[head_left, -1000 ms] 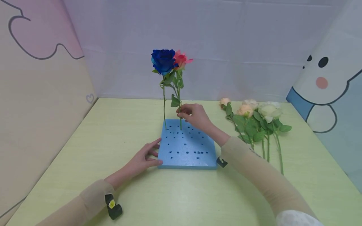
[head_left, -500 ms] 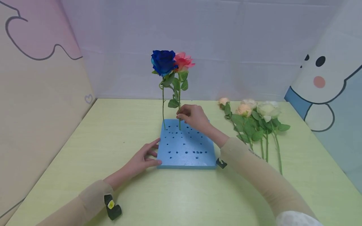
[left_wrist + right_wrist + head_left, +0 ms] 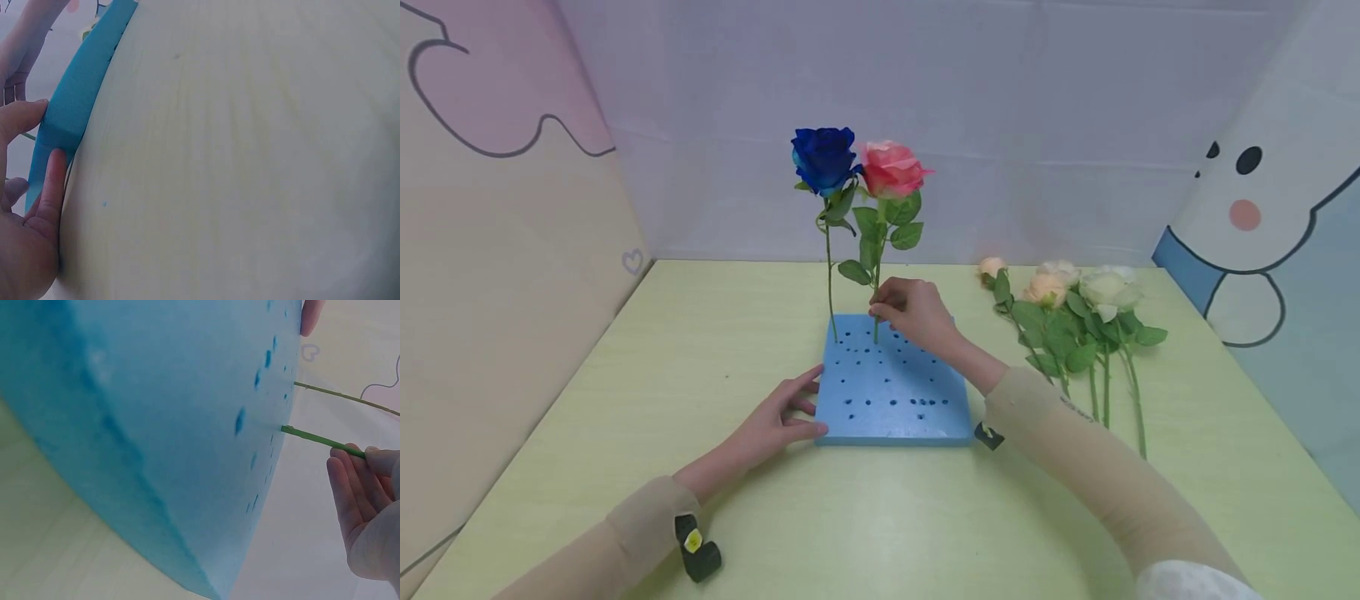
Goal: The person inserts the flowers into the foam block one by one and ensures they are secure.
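A pink rose (image 3: pixel 893 170) stands upright with the foot of its stem at the blue foam board (image 3: pixel 895 383). My right hand (image 3: pixel 917 312) pinches its green stem (image 3: pixel 319 439) between thumb and fingertips, low down above the board. Left of it a blue rose (image 3: pixel 824 160) stands by itself in the board's back left corner. My left hand (image 3: pixel 782 417) rests against the board's left edge, its fingers spread and fairly straight. In the left wrist view, fingers (image 3: pixel 55 181) touch the side of the board.
Several cream and peach roses (image 3: pixel 1075 312) lie on the table (image 3: pixel 700 333) to the right, heads toward the back wall. Small holes dot the board. Black wrist cameras sit at both cuffs.
The pink rose's head has turned and shifted right, out from behind the blue rose, showing its bloom. The blue rose leans slightly further left. Both hands stay in nearly the same places.
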Demonstrator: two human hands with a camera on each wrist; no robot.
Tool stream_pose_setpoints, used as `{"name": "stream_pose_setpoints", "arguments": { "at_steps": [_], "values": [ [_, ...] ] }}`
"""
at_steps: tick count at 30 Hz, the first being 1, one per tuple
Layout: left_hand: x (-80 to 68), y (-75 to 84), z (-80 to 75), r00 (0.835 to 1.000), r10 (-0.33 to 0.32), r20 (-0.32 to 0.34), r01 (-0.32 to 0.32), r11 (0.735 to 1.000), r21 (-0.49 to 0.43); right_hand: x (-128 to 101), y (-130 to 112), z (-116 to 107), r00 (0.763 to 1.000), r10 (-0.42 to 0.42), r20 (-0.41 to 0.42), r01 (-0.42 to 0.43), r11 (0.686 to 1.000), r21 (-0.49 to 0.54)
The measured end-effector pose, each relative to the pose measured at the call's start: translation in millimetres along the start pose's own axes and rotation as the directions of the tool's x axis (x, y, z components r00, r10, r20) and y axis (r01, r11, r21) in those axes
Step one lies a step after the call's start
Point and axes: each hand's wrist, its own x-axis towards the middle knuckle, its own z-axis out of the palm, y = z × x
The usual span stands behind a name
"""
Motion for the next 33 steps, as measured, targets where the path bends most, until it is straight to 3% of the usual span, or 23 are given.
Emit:
{"name": "stream_pose_setpoints", "arguments": {
  "at_steps": [9,17,33],
  "values": [
    [0.4,0.5,0.0,1.0,-0.01,0.004,0.01,1.0,-0.002,-3.3,-1.2,-0.1,0.999,0.032,-0.008,-0.033,0.999,-0.031],
    [0.6,-0.3,-0.3,1.0,-0.022,0.002,0.022,1.0,0.009,-4.8,-1.1,-0.7,1.0,-0.009,-0.015,0.008,0.998,-0.068],
    [0.5,2.1,0.9,1.0,-0.015,-0.001,0.015,1.0,0.014,-2.6,0.5,0.9,1.0,-0.005,0.0,0.005,0.995,-0.096]
  ]
}}
